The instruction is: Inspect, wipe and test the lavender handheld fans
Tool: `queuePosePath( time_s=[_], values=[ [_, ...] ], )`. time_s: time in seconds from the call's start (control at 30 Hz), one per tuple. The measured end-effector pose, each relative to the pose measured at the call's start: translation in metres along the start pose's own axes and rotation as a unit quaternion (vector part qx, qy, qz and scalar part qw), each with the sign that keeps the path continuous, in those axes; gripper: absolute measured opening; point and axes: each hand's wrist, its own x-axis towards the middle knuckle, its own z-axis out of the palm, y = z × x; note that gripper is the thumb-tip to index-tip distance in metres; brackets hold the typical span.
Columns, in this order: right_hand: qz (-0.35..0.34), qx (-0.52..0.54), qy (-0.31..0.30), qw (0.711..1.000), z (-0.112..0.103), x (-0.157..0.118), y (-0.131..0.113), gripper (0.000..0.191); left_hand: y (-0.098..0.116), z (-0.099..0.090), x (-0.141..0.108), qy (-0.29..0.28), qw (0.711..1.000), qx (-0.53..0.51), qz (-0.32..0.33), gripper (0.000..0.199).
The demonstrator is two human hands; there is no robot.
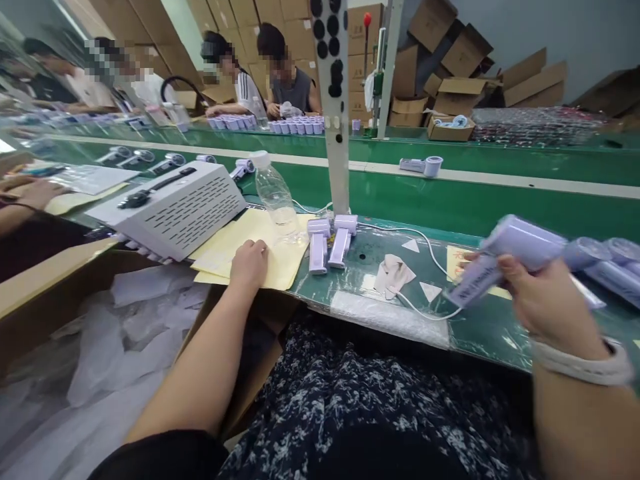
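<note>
My right hand [550, 300], with a white band at the wrist, grips a purple handheld device [525, 241] at the right, its handle pointing down and left. A white cable [430, 316] reaches the handle's lower end. My left hand [249, 265] rests on yellow paper [285, 270], its fingers curled; whether anything is under them is hidden. Two more purple devices [318, 247] lie side by side on the green table, right of the paper. Between them and my right hand is a crumpled pale cloth [393, 275].
A clear bottle [277, 193] stands behind my left hand, beside a grey metal box [175, 207]. An upright post [338, 100] rises at the table's back. More purple devices [617, 267] lie far right. A carton [50, 283] of plastic bags sits lower left. People work across the line.
</note>
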Motion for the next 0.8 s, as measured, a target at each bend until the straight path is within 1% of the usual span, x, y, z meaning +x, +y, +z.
queuePosePath(
  time_s=[0.03,0.07,0.13,0.17,0.23,0.27,0.33,0.37,0.4,0.43,0.47,0.53,0.63,0.67,0.7,0.73,0.8],
  values=[
    [0.06,0.107,-0.03,0.992,0.018,-0.011,-0.006,0.044,0.001,-0.001,0.001,0.006,1.0,-0.016,-0.004,0.011],
    [0.108,0.183,-0.069,0.975,0.034,-0.02,-0.01,0.044,0.002,-0.002,0.001,0.014,0.999,-0.034,-0.009,0.012],
    [0.184,0.28,-0.136,0.932,0.058,-0.036,-0.016,0.041,0.005,-0.003,-0.001,0.038,0.996,-0.079,-0.022,0.014],
    [0.209,0.305,-0.159,0.915,0.066,-0.043,-0.019,0.04,0.009,-0.003,-0.005,0.051,0.992,-0.108,-0.03,0.012],
    [0.243,0.328,-0.187,0.893,0.076,-0.054,-0.023,0.038,0.023,-0.004,-0.021,0.077,0.983,-0.164,-0.039,0.006],
    [0.254,0.33,-0.2,0.887,0.079,-0.058,-0.025,0.038,0.033,-0.005,-0.034,0.083,0.975,-0.203,-0.035,0.006],
    [0.261,0.328,-0.222,0.88,0.082,-0.063,-0.029,0.038,0.062,-0.009,-0.065,0.071,0.957,-0.281,-0.011,0.012],
    [0.259,0.328,-0.228,0.879,0.083,-0.065,-0.03,0.038,0.078,-0.012,-0.082,0.029,0.92,-0.391,0.017,0.014],
    [0.255,0.328,-0.231,0.88,0.084,-0.067,-0.031,0.038,0.095,-0.016,-0.098,-0.033,0.879,-0.474,0.033,0.016],
    [0.252,0.328,-0.231,0.881,0.085,-0.068,-0.032,0.037,0.11,-0.02,-0.113,-0.096,0.847,-0.521,0.041,0.015],
    [0.249,0.327,-0.23,0.882,0.086,-0.069,-0.032,0.036,0.124,-0.023,-0.125,-0.139,0.822,-0.55,0.044,0.016],
    [0.245,0.323,-0.23,0.885,0.086,-0.071,-0.032,0.034,0.145,-0.028,-0.143,-0.213,0.787,-0.578,0.033,0.019],
    [0.236,0.318,-0.228,0.889,0.084,-0.073,-0.03,0.033,0.157,-0.027,-0.155,-0.304,0.731,-0.611,0.015,0.02],
    [0.234,0.317,-0.224,0.891,0.083,-0.074,-0.03,0.034,0.158,-0.025,-0.156,-0.325,0.717,-0.616,0.015,0.019],
    [0.234,0.316,-0.219,0.893,0.082,-0.074,-0.029,0.035,0.158,-0.022,-0.157,-0.338,0.712,-0.616,0.019,0.018],
    [0.236,0.316,-0.213,0.894,0.082,-0.074,-0.029,0.036,0.158,-0.02,-0.157,-0.342,0.716,-0.609,0.025,0.016],
    [0.242,0.318,-0.203,0.894,0.081,-0.075,-0.028,0.039,0.157,-0.016,-0.156,-0.335,0.746,-0.574,0.038,0.016]
  ],
)
